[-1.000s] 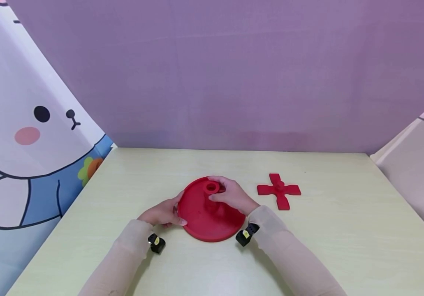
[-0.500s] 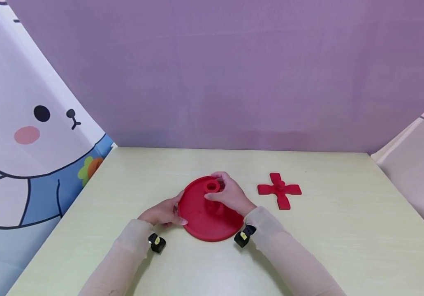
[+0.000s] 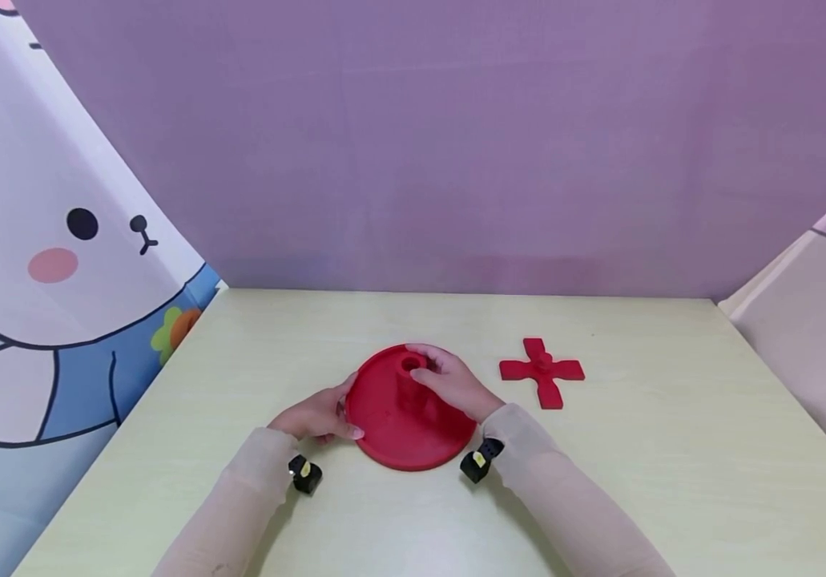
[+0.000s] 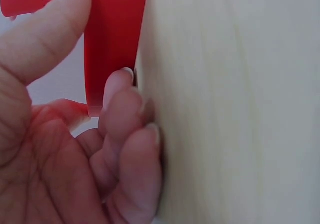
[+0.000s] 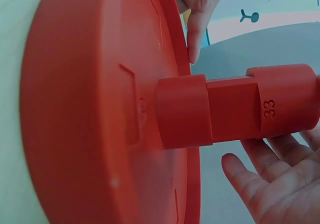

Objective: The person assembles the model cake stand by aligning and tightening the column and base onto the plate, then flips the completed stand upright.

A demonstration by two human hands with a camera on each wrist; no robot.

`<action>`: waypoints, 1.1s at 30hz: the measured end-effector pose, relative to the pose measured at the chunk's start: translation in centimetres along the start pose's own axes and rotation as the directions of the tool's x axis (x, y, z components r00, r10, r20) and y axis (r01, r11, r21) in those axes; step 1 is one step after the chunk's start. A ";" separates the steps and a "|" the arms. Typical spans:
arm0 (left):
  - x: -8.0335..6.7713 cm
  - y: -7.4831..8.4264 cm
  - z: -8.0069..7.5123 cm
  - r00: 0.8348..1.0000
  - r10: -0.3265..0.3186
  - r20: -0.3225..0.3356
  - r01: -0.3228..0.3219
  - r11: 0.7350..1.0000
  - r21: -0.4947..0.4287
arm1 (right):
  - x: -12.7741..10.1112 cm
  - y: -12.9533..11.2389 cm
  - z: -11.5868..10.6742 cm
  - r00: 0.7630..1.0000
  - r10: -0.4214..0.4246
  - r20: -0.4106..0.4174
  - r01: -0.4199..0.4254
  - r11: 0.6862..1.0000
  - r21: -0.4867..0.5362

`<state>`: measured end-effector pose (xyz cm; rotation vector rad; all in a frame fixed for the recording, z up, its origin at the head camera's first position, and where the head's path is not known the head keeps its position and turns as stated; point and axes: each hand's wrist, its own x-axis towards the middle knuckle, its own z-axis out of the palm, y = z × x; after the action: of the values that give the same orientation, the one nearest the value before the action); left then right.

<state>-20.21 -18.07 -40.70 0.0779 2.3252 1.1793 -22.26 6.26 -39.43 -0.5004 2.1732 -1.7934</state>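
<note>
A red round disc [image 3: 391, 433] with a raised rim lies on the pale table, and a red post [image 3: 410, 369] stands up from its middle. My left hand [image 3: 315, 417] pinches the disc's left rim [image 4: 112, 44], thumb [image 4: 45, 39] on top and fingers curled against the table. My right hand [image 3: 449, 385] is curled round the top of the post from the right. In the right wrist view the post [image 5: 235, 106], marked 33, sticks out of the disc [image 5: 90, 109] above my right palm [image 5: 270, 184].
A red cross-shaped piece [image 3: 542, 373] lies flat on the table [image 3: 636, 465] to the right of the disc. A cartoon rabbit panel [image 3: 59, 240] walls the left side, a purple backdrop [image 3: 456, 144] the far side, and a pale panel [image 3: 816, 320] the right.
My right hand's fingers have shifted slightly round the post. The disc, the left hand and the cross piece have barely moved.
</note>
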 end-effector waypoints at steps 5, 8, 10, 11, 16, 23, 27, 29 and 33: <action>0.1 0.0 0.0 1.000 0.006 0.008 -0.006 1.000 -0.008 | 0.0 0.2 -0.2 1.000 -0.010 0.020 0.011 0.999 -0.047; 0.1 0.0 -0.1 1.000 0.015 0.017 -0.015 1.000 -0.002 | 0.0 0.3 -0.3 1.000 -0.012 0.020 0.013 0.998 -0.059; 0.1 0.1 -0.1 1.000 0.021 0.021 -0.021 1.000 -0.001 | 0.1 0.4 -0.3 1.000 -0.012 0.013 0.013 0.998 -0.065; 0.1 0.1 -0.1 0.999 0.024 0.025 -0.025 1.000 0.003 | 0.1 0.4 -0.3 1.000 -0.013 0.008 0.014 0.997 -0.071; 0.0 0.1 -0.2 0.999 0.028 0.032 -0.028 1.000 0.011 | 0.1 0.4 -0.2 0.999 -0.013 -0.033 0.010 0.996 -0.094; 0.1 0.0 -0.3 0.998 0.040 0.045 -0.040 0.999 0.004 | 0.0 -0.1 0.4 0.991 0.000 -0.131 -0.017 0.992 -0.127; 0.1 -0.1 -0.2 0.998 0.044 0.041 -0.044 0.999 0.000 | -0.1 -0.4 0.7 0.988 -0.001 -0.155 -0.023 0.988 -0.150; 0.1 -0.1 -0.2 0.998 0.043 0.037 -0.043 0.999 -0.001 | -0.1 -0.4 0.7 0.988 -0.010 -0.153 -0.017 0.985 -0.171; 0.1 -0.1 -0.2 0.998 0.044 0.034 -0.045 0.999 0.009 | -0.3 -0.6 0.6 0.993 -0.018 -0.120 -0.003 0.985 -0.173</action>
<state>-20.36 -18.28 -40.70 0.1528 2.3109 1.1793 -21.71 5.73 -38.96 -0.4482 2.4276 -1.6880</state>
